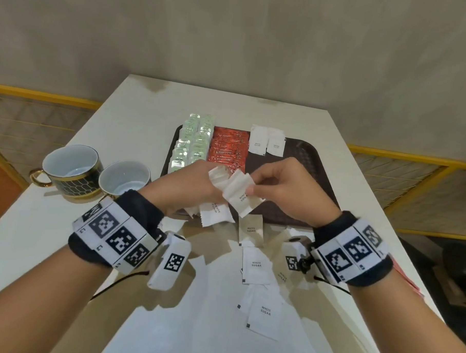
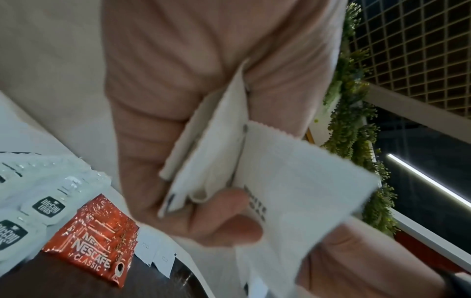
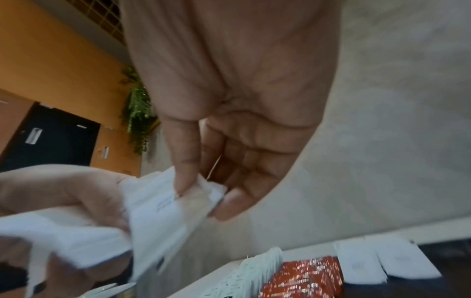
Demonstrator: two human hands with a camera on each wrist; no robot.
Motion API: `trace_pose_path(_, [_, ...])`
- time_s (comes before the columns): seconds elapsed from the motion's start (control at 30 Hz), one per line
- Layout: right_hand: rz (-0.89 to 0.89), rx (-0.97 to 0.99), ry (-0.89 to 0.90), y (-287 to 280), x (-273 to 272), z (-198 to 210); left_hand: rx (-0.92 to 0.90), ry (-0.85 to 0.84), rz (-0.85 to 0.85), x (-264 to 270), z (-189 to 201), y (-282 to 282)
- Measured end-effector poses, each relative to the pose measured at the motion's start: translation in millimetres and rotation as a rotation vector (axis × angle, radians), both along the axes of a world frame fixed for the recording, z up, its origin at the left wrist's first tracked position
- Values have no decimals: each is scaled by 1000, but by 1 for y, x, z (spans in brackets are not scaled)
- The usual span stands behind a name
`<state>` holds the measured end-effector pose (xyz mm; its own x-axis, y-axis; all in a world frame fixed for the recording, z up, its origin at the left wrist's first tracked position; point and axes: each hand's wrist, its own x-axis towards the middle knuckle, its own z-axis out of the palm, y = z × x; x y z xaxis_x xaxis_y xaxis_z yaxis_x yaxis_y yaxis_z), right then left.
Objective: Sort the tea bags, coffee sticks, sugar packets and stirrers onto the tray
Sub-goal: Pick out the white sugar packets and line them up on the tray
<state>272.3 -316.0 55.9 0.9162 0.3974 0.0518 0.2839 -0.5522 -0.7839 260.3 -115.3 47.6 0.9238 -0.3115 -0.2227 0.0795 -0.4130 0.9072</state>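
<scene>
Head view shows both hands raised over the near edge of the brown tray [image 1: 315, 158], which sits on a white table [image 1: 138, 113]. The left hand [image 1: 191, 185] grips a bunch of white sugar packets [image 1: 218, 178], fingers curled round them; more packets hang below it, printed "WHITE SUGAR". The right hand [image 1: 285, 184] pinches one packet [image 1: 239, 195] by its edge between thumb and fingertips, and this packet touches the left hand's bunch.

On the tray, pale green tea bags [image 1: 193, 142] fill the left side in two rows, red coffee sticks [image 1: 227, 149] lie just beside them, and two sugar packets [image 1: 267, 140] lie at the far edge to the right of the sticks. The tray's right part is bare. Loose sugar packets [image 1: 256, 265] lie on the table near the person, between the wrists and closer.

Two cups [image 1: 72, 166] stand left of the tray, touching or nearly so; the larger has a gold handle and a dark honeycomb pattern.

Left wrist view shows the thumb pressed on the bunch, with "NESCAFE CLASSIC" on the coffee sticks [image 2: 89, 252] and "McCoy teas" on the tea bags [image 2: 48, 205]. Right wrist view shows the thumb [image 3: 186, 167] and a finger clamped on the packet's crumpled edge [image 3: 203, 189]. Stirrers cannot be made out.
</scene>
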Motion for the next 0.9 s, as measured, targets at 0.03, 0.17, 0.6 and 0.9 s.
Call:
trace_pose_path(0.03, [-59, 77, 35, 1, 1, -3, -23, -19, 38, 1, 0, 0])
trace_pose_path(0.17, [-241, 396, 232, 1, -2, -12, -241, 14, 230, 1, -11, -1])
trace_pose_path(0.6, [-331, 622, 336, 4, -7, -30, -397, 74, 274, 1, -18, -10])
trace_pose_path(0.9, [-339, 640, 294, 1, -3, -29, -487, 147, 332, 3, -20, -17])
